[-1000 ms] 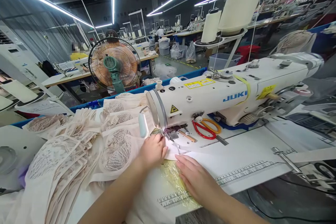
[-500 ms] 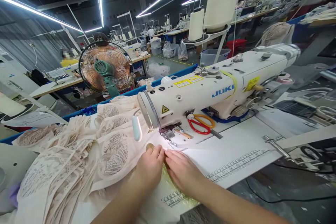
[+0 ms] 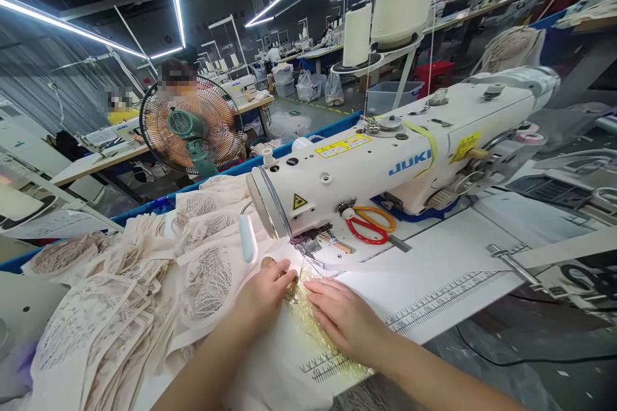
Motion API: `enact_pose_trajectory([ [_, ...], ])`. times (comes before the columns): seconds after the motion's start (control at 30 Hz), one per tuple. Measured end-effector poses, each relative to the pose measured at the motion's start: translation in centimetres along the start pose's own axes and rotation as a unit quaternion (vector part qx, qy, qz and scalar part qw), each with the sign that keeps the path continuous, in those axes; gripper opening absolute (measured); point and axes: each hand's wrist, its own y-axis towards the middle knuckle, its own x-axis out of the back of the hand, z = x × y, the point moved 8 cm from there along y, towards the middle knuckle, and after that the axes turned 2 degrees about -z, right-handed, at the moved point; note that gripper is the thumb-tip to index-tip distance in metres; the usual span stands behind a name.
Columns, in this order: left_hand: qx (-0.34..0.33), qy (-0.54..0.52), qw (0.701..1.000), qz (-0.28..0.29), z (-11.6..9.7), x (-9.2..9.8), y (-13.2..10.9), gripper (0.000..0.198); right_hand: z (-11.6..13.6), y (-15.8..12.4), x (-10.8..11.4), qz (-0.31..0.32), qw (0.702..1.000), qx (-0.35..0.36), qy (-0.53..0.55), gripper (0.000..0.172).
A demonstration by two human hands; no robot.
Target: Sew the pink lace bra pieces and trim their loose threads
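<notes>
My left hand (image 3: 263,295) is closed, with fingers curled round a small brownish object (image 3: 267,262) whose rounded end peeks out; its kind is mostly hidden. Beside it, my right hand (image 3: 344,318) rests with fingers stretched over a crinkled, see-through yellowish strip (image 3: 306,311) on the machine bed. A fine thread runs from the needle area down to the strip's upper end. Both hands are just in front of the white JUKI sewing machine (image 3: 332,180). Beige lace bra pieces (image 3: 209,282) are spread to the left of my left hand.
Scissors with red and orange handles (image 3: 369,228) lie under the machine arm. A pale blue lever (image 3: 248,237) hangs by the machine head. A stack of lace pieces (image 3: 106,308) covers the left side. Behind stand a fan (image 3: 190,125) and thread cones (image 3: 357,35).
My hands have moved apart, with the left going left and the right slightly right and down. More of the yellowish strip and the thread show between them. The camera view has shifted slightly.
</notes>
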Motion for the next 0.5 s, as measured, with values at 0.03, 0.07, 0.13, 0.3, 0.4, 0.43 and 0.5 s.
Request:
enact_pose_trajectory([
  [0.03,-0.002,0.001,1.000,-0.002,0.2,0.1,0.1,0.036,0.0,0.0,0.0,0.000,1.000,-0.001,0.003,0.029],
  [0.07,-0.006,0.003,1.000,-0.003,0.4,0.2,0.2,0.036,-0.1,0.0,0.0,0.000,1.000,-0.002,0.006,0.029],
  [0.13,-0.013,0.009,1.000,0.000,0.8,0.2,0.4,0.035,-0.1,0.1,0.0,-0.001,1.000,-0.003,0.011,0.029],
  [0.3,0.002,0.021,1.000,0.015,2.2,-0.5,0.6,0.036,0.0,0.2,0.1,-0.006,1.000,-0.009,0.016,0.027],
  [0.4,0.029,0.030,0.999,0.030,3.1,-0.8,0.7,0.036,0.1,0.3,0.0,-0.004,1.000,-0.013,0.012,0.027],
  [0.43,0.037,0.034,0.998,0.037,3.3,-0.9,0.8,0.036,0.0,0.3,0.0,-0.001,1.000,-0.013,0.009,0.027],
  [0.5,0.051,0.045,0.996,0.051,3.7,-1.0,0.8,0.037,-0.1,0.4,0.1,0.000,1.000,-0.013,0.006,0.025],
])
